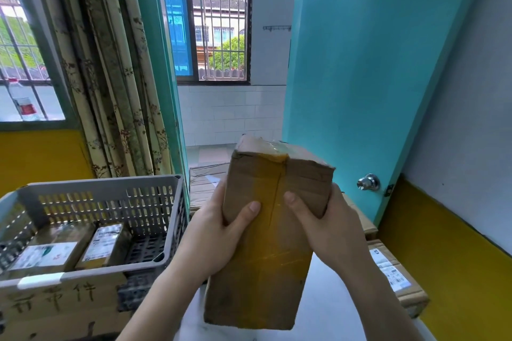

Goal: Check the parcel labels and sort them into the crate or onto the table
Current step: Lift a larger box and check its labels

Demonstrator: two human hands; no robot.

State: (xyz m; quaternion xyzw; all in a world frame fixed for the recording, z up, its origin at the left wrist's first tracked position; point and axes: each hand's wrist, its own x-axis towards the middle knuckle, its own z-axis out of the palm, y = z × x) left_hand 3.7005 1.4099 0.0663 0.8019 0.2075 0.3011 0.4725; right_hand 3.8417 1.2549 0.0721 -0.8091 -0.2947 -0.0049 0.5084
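Note:
I hold a tall brown cardboard parcel [266,243] upright in front of me, its taped seam side facing me and no label showing on this face. My left hand [219,232] grips its left edge with the thumb on the front. My right hand [324,227] grips the right edge the same way. The grey plastic crate [110,196] stands to the left and holds two labelled parcels [47,255] [104,246]. The white table [332,310] lies under the held parcel.
A labelled parcel [393,274] lies on the table at the right edge. More flat cardboard boxes [205,185] lie behind the held parcel. A cardboard sign with handwriting [55,304] leans on the crate's front. A turquoise door [368,91] stands open at right.

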